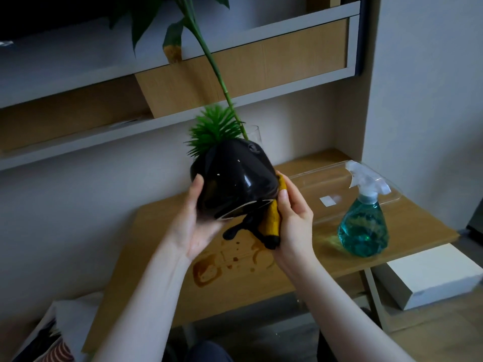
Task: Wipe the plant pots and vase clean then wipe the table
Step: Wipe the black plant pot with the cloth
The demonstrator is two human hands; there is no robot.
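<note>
In the middle of the frame I see a pot [230, 178] that looks like glazed ceramic, black and very glossy, with bright glints on its smooth side. The cloth [271, 223] pressed against it at centre right is soft, matt yellow fabric with dark ends. The table [339, 257] is pale wood-grain, smooth, wet-stained at lower centre. On the right, I make out a spray bottle [363, 226] of clear plastic and a transparent, shiny tray [326, 178].
</note>
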